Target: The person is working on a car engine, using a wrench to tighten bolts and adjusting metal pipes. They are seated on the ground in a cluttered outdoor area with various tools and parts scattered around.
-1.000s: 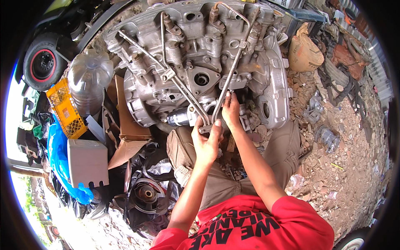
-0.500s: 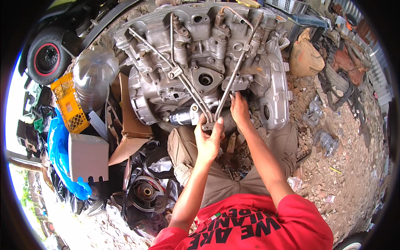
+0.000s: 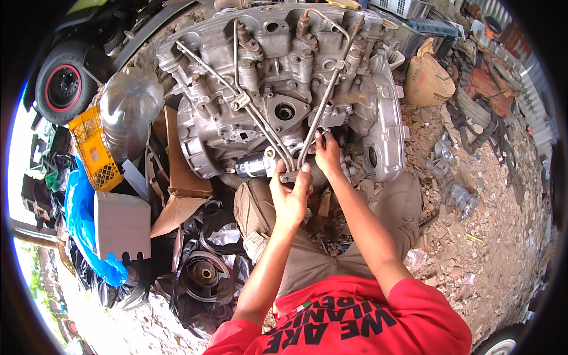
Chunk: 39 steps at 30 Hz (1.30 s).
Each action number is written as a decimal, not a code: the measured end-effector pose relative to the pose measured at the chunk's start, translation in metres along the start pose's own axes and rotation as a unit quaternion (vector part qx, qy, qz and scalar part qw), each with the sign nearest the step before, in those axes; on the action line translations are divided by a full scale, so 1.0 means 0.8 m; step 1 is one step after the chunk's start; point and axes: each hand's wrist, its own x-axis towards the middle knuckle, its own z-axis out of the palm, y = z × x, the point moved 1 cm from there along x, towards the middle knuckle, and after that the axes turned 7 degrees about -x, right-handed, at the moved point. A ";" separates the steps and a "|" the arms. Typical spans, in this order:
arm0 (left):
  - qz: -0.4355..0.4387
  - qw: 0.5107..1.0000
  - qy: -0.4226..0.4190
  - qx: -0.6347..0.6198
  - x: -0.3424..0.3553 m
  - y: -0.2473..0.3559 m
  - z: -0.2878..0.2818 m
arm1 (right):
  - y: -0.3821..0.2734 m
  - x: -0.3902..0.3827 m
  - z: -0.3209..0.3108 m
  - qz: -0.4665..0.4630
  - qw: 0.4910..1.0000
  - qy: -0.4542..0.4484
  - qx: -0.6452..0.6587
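Since half a second ago, the right hand (image 3: 329,157) is being brought slightly nearer to the metal pipes (image 3: 322,110), while the joined lower ends of these pipes are being kept in the left hand (image 3: 290,202). By the left thumb and forefinger, these ends are being pinched. The right fingers are being kept bent just beside the pipe on the right; whether something small is being gripped there cannot be told. In a V shape, the pipes are being held in front of the grey engine (image 3: 279,78), with the narrow end being pointed toward the brown trousers (image 3: 395,214). To the left of the engine, a cardboard box (image 3: 178,171), a large clear bottle (image 3: 127,115) and a yellow crate (image 3: 93,149) are being seen. To its right, a brown bag (image 3: 429,80) is being supported by stony ground (image 3: 503,236).
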 end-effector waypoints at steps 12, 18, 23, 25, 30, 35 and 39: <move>0.011 0.999 -0.048 -0.014 0.001 0.005 0.003 | 0.019 0.015 -0.004 -0.014 0.992 -0.018 -0.127; 0.043 0.999 -0.003 0.012 -0.002 0.006 0.008 | -0.005 0.003 -0.001 -0.043 0.993 -0.006 -0.111; 0.008 1.000 -0.025 -0.007 0.000 0.004 -0.001 | -0.015 0.003 -0.006 -0.026 0.996 -0.024 -0.077; 0.009 0.999 -0.034 -0.010 -0.001 0.006 0.002 | -0.016 0.004 -0.010 -0.003 0.995 -0.042 -0.090; 0.007 1.000 0.009 -0.005 -0.004 0.007 0.008 | -0.021 0.012 -0.014 -0.011 0.975 -0.044 -0.218; 0.019 0.999 -0.031 -0.027 -0.003 0.007 0.007 | -0.017 0.009 -0.010 -0.062 0.969 0.006 -0.238; 0.018 0.998 -0.057 -0.020 -0.002 0.009 0.006 | 0.010 0.012 -0.017 -0.185 0.932 0.060 -0.304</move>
